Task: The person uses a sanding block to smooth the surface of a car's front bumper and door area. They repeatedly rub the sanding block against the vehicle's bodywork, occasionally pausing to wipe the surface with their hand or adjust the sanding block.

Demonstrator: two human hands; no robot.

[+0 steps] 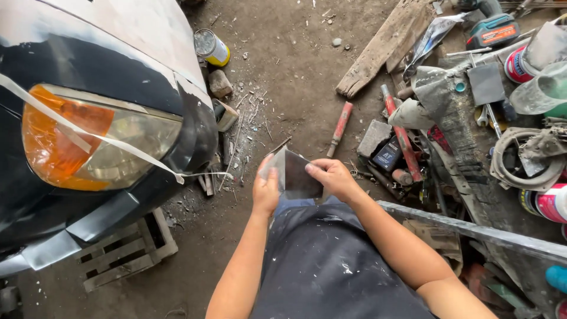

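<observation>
We hold a dark grey rectangular sanding sheet [298, 175] between left hand [266, 189] and right hand [332, 177], both gripping its edges, beside the masked black car headlight [94, 142].

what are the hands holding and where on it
Both hold one dark grey, square sheet of abrasive paper: the left hand at its left edge, the right hand at its upper right edge, fingers curled over it.

This is a rough car body repair workshop. A car's front corner [88, 118] stands masked with tape across its amber headlight [88, 142], the paint sanded dull. The dirt floor [295, 77] is littered with chips and scraps. To the right lies a heap of tools: a cordless drill [493, 29], red-handled tools [341, 127], spray cans [546, 204], a wooden plank [387, 44].
</observation>
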